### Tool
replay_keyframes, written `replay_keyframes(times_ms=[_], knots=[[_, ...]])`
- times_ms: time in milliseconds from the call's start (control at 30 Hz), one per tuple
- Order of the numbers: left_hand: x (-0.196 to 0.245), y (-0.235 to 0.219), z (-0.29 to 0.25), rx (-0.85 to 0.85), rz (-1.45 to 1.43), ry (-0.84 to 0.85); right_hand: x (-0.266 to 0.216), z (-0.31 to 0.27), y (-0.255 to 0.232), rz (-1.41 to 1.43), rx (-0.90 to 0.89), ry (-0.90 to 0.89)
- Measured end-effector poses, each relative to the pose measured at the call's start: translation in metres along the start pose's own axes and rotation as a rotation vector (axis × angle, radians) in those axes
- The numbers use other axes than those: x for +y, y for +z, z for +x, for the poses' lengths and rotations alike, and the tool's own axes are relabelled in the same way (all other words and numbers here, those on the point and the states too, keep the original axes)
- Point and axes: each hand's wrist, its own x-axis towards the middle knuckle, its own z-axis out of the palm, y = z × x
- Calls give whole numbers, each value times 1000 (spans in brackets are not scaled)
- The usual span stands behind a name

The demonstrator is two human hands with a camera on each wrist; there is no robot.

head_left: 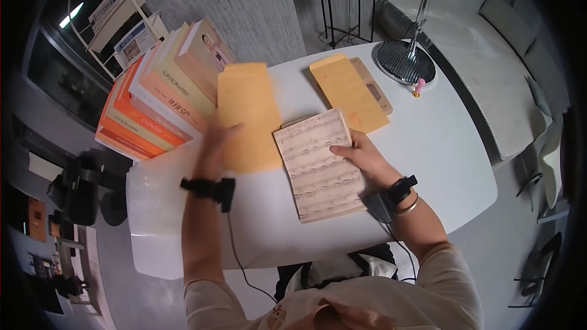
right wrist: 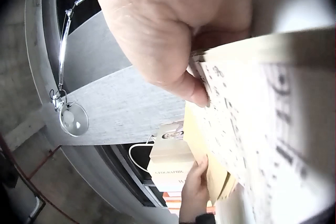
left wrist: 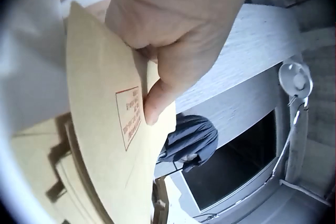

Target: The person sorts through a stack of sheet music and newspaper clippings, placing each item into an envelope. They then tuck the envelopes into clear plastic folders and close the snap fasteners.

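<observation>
Over the white, round-cornered table (head_left: 443, 168) we are holding a long yellow paper envelope (head_left: 252, 113) and, just beside it, a cream bundle of printed sheet music (head_left: 318, 174). Our left hand (head_left: 217, 143) is pinching the envelope; our right hand (head_left: 372, 157) is gripping the bundle, thumb uppermost. Pinching lightly and aligning edges should be sparing creases.

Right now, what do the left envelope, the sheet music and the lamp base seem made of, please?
Left envelope: apparently matte kraft paper, tan and bending thinly. Sheet music: likely matte paper; dull cream pages. Lamp base: probably glossy chromed metal, given bright reflections; plated plastic possible.
</observation>
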Motion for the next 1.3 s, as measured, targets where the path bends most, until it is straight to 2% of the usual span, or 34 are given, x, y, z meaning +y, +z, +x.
replay_keyframes(times_ms=[67, 167, 267, 367, 433, 500, 567, 667, 733, 833, 933, 1000, 1133, 1233, 1300], knots=[[-4, -68, 2, -124, 607, -191, -3, -1, 1, 18, 13, -21], [22, -70, -63, -87, 881, -103, -5, -1, 1, 36, 6, -15], [10, -87, -117, -35, 731, -277, -4, -1, 2, 23, -21, 3], [5, -87, -150, 98, 821, -379, -1, -3, 8, -11, -27, -12], [0, -91, -164, 145, 1001, -263, -5, -7, 13, -24, -9, 30], [0, -88, -174, 187, 1215, -93, 1, -7, 15, -64, 0, -24], [31, -44, -165, 215, 1464, 140, 3, -6, 15, -84, -11, -30], [51, -3, -141, 48, 1050, 33, 2, -8, 17, -55, -49, 2], [42, 22, -120, -26, 753, -139, -1, -9, 19, 7, -47, -37], [3, 42, -89, 50, 902, -83, -1, -9, 16, 49, -32, -38], [-40, 40, -67, 55, 694, -164, 4, -5, 9, 41, -38, -38], [-61, 34, -62, -37, 574, -214, 10, -2, 2, -90, -6, 1], [-68, 30, -58, -77, 481, -269, -13, -5, 16, -418, 61, -23], [-67, 32, -59, -63, 523, -210, -14, -5, 14, -749, 144, -139], [-71, 31, -59, -64, 518, -195, 1, 0, 4, -742, 199, -177]])
